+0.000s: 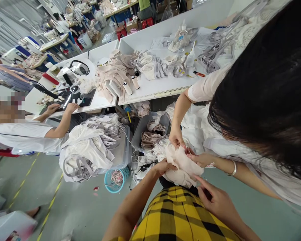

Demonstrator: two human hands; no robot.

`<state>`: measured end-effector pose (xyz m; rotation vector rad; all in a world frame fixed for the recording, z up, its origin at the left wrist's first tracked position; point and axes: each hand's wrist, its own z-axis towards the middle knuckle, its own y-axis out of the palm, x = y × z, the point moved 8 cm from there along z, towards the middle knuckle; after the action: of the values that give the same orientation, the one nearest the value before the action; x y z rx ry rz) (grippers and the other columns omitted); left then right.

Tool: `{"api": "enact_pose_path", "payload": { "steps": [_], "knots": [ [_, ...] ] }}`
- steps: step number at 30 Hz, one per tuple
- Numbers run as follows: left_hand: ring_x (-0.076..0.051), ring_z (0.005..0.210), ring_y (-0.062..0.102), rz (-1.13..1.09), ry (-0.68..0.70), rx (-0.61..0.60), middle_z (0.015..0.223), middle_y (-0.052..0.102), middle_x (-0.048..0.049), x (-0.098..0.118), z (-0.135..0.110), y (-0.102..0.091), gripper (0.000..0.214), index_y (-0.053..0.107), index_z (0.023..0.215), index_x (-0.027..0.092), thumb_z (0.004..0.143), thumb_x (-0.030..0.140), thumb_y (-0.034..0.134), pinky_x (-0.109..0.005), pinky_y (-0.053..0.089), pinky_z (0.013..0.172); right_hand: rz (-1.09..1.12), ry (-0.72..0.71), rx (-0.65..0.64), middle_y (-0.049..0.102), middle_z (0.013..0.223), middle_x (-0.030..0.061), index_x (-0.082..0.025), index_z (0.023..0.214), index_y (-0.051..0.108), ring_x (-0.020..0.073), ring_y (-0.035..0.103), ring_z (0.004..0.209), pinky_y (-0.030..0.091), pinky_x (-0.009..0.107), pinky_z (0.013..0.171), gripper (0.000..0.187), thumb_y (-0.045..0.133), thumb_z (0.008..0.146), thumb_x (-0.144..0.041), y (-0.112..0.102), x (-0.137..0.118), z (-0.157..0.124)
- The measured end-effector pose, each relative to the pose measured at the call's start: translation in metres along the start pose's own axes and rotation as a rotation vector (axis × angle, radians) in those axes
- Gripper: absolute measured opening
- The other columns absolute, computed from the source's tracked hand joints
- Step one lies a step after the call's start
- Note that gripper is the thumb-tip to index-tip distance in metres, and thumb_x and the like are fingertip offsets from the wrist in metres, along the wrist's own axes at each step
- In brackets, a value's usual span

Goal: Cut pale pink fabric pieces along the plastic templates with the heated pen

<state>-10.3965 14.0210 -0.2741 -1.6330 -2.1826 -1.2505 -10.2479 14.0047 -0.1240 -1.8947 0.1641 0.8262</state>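
Observation:
A pale beige fabric garment piece (182,164) is spread in front of me, above my lap. My left hand (163,167) grips its left edge, with the fingers partly hidden by the cloth. At its lower right edge is my right hand (213,195), index finger stretched out to the cloth and thumb apart from it. A co-worker's two hands, one above (177,136) and one on the right (199,159), pinch the upper part of the same cloth.
The co-worker's dark-haired head (271,93) fills the right side. Behind stands a white worktable (155,88) with garment piles and thread spools (127,88). A grey bin (136,134), a blue basket (117,190) and a heap of white garments (90,150) are on the left, near another seated worker.

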Motion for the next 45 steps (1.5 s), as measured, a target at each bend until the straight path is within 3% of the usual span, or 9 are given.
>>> {"api": "enact_pose_path", "payload": {
  "steps": [3, 6, 14, 26, 38, 45],
  "knots": [
    [-0.018, 0.068, 0.064, -0.024, 0.027, -0.017, 0.079, 0.07, -0.0058, 0.002, -0.003, 0.002, 0.046, 0.067, 0.095, 0.01, 0.052, 0.016, 0.081, -0.033, 0.052, 0.071, -0.177, 0.094, -0.142, 0.066, 0.071, 0.0018, -0.021, 0.14, 0.04, 0.0191, 0.062, 0.06, 0.042, 0.027, 0.055, 0.055, 0.031, 0.086, -0.025, 0.012, 0.003, 0.013],
    [-0.022, 0.071, 0.065, -0.043, 0.046, -0.03, 0.079, 0.071, -0.0082, 0.003, -0.006, 0.005, 0.053, 0.069, 0.093, 0.01, 0.042, 0.017, 0.082, -0.034, 0.051, 0.071, -0.23, 0.126, -0.214, 0.066, 0.068, 0.0038, -0.017, 0.144, 0.033, 0.0228, 0.062, 0.06, 0.036, 0.029, 0.053, 0.059, 0.033, 0.084, -0.02, 0.022, -0.004, 0.026],
    [-0.022, 0.074, 0.065, -0.067, 0.086, -0.025, 0.086, 0.071, -0.0105, 0.008, -0.01, 0.007, 0.057, 0.069, 0.097, 0.01, 0.041, 0.015, 0.079, -0.034, 0.051, 0.074, -0.257, 0.211, -0.335, 0.068, 0.084, 0.0097, -0.009, 0.146, 0.022, 0.0248, 0.062, 0.08, 0.036, 0.03, 0.063, 0.063, 0.036, 0.085, -0.013, 0.034, -0.015, 0.044],
    [-0.02, 0.069, 0.063, -0.065, 0.071, -0.009, 0.087, 0.071, -0.0101, 0.012, -0.016, 0.009, 0.051, 0.07, 0.093, 0.01, 0.043, 0.013, 0.077, -0.034, 0.052, 0.07, -0.175, 0.268, -0.373, 0.067, 0.081, 0.007, -0.009, 0.148, 0.005, 0.0221, 0.06, 0.075, 0.034, 0.027, 0.06, 0.069, 0.04, 0.091, -0.02, 0.042, -0.016, 0.047],
    [-0.019, 0.069, 0.063, -0.063, 0.065, 0.004, 0.082, 0.071, -0.0088, 0.01, -0.013, 0.005, 0.048, 0.069, 0.089, 0.01, 0.042, 0.013, 0.077, -0.031, 0.051, 0.071, -0.132, 0.228, -0.348, 0.068, 0.077, 0.0048, -0.007, 0.147, 0.013, 0.024, 0.061, 0.076, 0.038, 0.032, 0.069, 0.063, 0.036, 0.09, -0.021, 0.034, -0.018, 0.032],
    [-0.021, 0.069, 0.064, -0.071, 0.076, 0.013, 0.08, 0.07, -0.0086, 0.014, -0.014, 0.007, 0.055, 0.069, 0.093, 0.01, 0.039, 0.016, 0.079, -0.031, 0.05, 0.069, -0.131, 0.217, -0.327, 0.066, 0.074, 0.003, -0.013, 0.145, 0.023, 0.0236, 0.061, 0.076, 0.036, 0.031, 0.067, 0.058, 0.037, 0.089, -0.022, 0.034, -0.02, 0.035]
  ]
}}
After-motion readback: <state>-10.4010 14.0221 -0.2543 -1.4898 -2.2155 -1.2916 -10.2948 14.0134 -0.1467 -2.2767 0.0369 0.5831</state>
